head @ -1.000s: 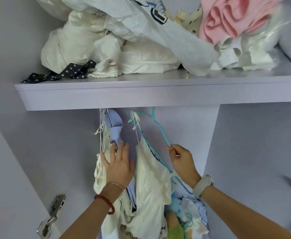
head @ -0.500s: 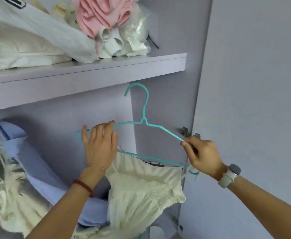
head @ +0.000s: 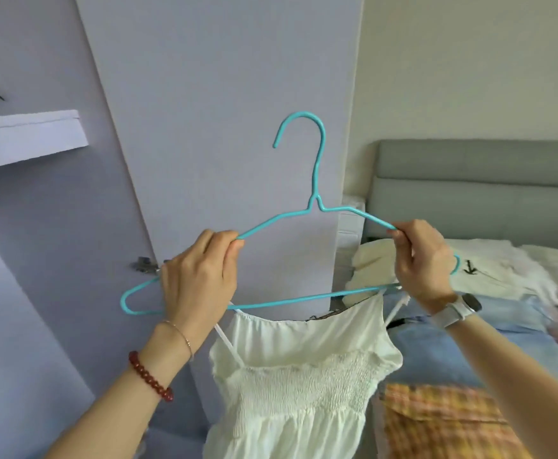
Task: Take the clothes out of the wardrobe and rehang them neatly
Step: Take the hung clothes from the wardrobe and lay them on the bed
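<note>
At the upper left of the frame a pale shelf (head: 29,137) juts from the lilac wardrobe (head: 224,94). Left of centre, the left hand (head: 198,279) curls around the left shoulder of a teal hanger (head: 317,180), a red bead bracelet (head: 150,376) on that wrist. A white strappy dress (head: 301,385) hangs from the hanger's lower bar at centre bottom. Right of centre, the right hand (head: 420,260) pinches the hanger's right shoulder, a white watch (head: 459,309) on its wrist. At the far right, clothes (head: 502,270) lie on a bed (head: 469,193).
</note>
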Demonstrator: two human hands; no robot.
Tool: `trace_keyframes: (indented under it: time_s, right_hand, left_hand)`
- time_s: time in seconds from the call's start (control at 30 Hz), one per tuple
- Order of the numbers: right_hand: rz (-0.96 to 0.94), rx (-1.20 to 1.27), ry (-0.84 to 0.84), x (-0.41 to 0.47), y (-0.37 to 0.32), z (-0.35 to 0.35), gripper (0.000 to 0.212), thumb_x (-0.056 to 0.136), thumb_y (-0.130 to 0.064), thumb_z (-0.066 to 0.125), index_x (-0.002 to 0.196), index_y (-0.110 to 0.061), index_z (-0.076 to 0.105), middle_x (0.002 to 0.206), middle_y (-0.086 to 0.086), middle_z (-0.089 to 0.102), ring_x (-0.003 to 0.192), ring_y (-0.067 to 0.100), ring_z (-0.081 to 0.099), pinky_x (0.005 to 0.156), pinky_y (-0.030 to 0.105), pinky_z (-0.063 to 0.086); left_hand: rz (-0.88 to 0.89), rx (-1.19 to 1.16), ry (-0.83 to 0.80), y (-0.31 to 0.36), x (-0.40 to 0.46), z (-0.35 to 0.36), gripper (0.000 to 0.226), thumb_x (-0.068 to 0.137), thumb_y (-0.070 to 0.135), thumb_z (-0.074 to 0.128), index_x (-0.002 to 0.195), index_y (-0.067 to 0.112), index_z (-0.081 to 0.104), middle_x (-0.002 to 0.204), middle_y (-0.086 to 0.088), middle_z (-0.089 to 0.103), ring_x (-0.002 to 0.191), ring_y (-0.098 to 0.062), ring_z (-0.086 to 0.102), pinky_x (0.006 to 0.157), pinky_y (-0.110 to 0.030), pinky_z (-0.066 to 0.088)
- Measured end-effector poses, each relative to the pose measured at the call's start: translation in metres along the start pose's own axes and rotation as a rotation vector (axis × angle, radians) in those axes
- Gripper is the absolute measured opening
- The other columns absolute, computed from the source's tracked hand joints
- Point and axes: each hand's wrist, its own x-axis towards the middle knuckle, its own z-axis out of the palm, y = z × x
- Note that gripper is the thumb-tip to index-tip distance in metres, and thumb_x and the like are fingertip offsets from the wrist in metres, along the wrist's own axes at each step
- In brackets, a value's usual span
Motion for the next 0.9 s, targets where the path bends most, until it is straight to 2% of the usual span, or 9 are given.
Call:
trace_keyframes:
  time_s: [0.07, 0.2, 0.33, 0.47, 0.53, 0.67, 0.77, 0.9]
  right_hand:
    - [-0.023, -0.117, 0.026, 0.002, 0.028, -0.027, 0.038, 0.094, -0.020, 0.039, 0.076, 0.004, 0.061, 0.063, 0.016, 0.056, 0.061, 0.031, 0.049, 0.053, 0.039, 0.038]
    - [-0.070, -0.326, 0.059, 0.014, 0.079, -0.073, 0.033, 0.092, -0.015, 0.040, 0.075, 0.002, 0.062, 0.064, 0.016, 0.058, 0.057, 0.033, 0.057, 0.049, 0.035, 0.045]
    - [-0.051, -0.470, 0.032, 0.015, 0.130, -0.111, 0.030, 0.090, -0.014, 0.040, 0.076, 0.001, 0.062, 0.063, 0.015, 0.058, 0.051, 0.032, 0.057, 0.046, 0.032, 0.043]
    - [0.092, -0.577, 0.011, 0.001, 0.183, -0.138, 0.034, 0.090, -0.020, 0.038, 0.075, 0.000, 0.061, 0.062, 0.016, 0.058, 0.045, 0.034, 0.055, 0.043, 0.030, 0.038]
    - [0.136, -0.612, -0.006, -0.005, 0.210, -0.149, 0.036, 0.089, -0.022, 0.036, 0.075, 0.000, 0.060, 0.063, 0.017, 0.059, 0.043, 0.035, 0.054, 0.043, 0.029, 0.035]
    - [0.349, -0.602, -0.079, -0.011, 0.259, -0.162, 0.041, 0.090, -0.029, 0.033, 0.082, 0.000, 0.061, 0.076, 0.018, 0.065, 0.052, 0.041, 0.058, 0.052, 0.032, 0.035]
    - [0.458, -0.617, -0.109, -0.013, 0.287, -0.165, 0.028, 0.093, -0.022, 0.043, 0.087, -0.001, 0.062, 0.078, 0.018, 0.067, 0.059, 0.043, 0.060, 0.054, 0.035, 0.039]
    - [0.517, -0.627, -0.262, 0.001, 0.316, -0.162, 0.022, 0.095, -0.021, 0.044, 0.094, -0.005, 0.059, 0.078, 0.019, 0.065, 0.067, 0.042, 0.059, 0.055, 0.033, 0.030]
  left_hand:
    - [0.023, -0.105, -0.050, 0.027, 0.001, 0.021, 0.030, 0.089, 0.025, 0.043, 0.080, 0.008, 0.066, 0.068, -0.007, 0.064, 0.045, -0.030, 0.055, 0.038, -0.031, 0.040]
    - [0.038, -0.246, -0.107, 0.078, 0.010, 0.064, 0.032, 0.088, 0.028, 0.042, 0.078, 0.008, 0.066, 0.068, -0.005, 0.064, 0.050, -0.029, 0.057, 0.040, -0.029, 0.041]
    - [0.107, -0.306, -0.212, 0.123, 0.023, 0.113, 0.017, 0.087, 0.022, 0.054, 0.080, 0.011, 0.066, 0.067, -0.004, 0.065, 0.057, -0.028, 0.059, 0.048, -0.030, 0.042]
    - [0.048, -0.313, -0.426, 0.163, 0.030, 0.176, 0.018, 0.094, 0.021, 0.047, 0.103, 0.010, 0.059, 0.090, -0.009, 0.067, 0.081, -0.033, 0.061, 0.066, -0.037, 0.042]
    - [0.077, -0.303, -0.440, 0.182, 0.037, 0.209, 0.021, 0.096, 0.021, 0.041, 0.106, 0.010, 0.056, 0.092, -0.010, 0.065, 0.081, -0.033, 0.059, 0.064, -0.035, 0.036]
    - [0.125, -0.315, -0.413, 0.229, 0.066, 0.264, 0.020, 0.098, 0.018, 0.039, 0.100, 0.009, 0.057, 0.082, -0.010, 0.061, 0.073, -0.034, 0.057, 0.061, -0.032, 0.031]
    - [0.089, -0.271, -0.401, 0.260, 0.089, 0.297, 0.022, 0.097, 0.016, 0.041, 0.099, 0.008, 0.061, 0.089, -0.013, 0.063, 0.083, -0.036, 0.056, 0.072, -0.036, 0.033]
    - [0.064, -0.233, -0.384, 0.282, 0.122, 0.336, 0.023, 0.096, 0.010, 0.040, 0.099, 0.003, 0.062, 0.096, -0.020, 0.064, 0.092, -0.038, 0.054, 0.088, -0.041, 0.031]
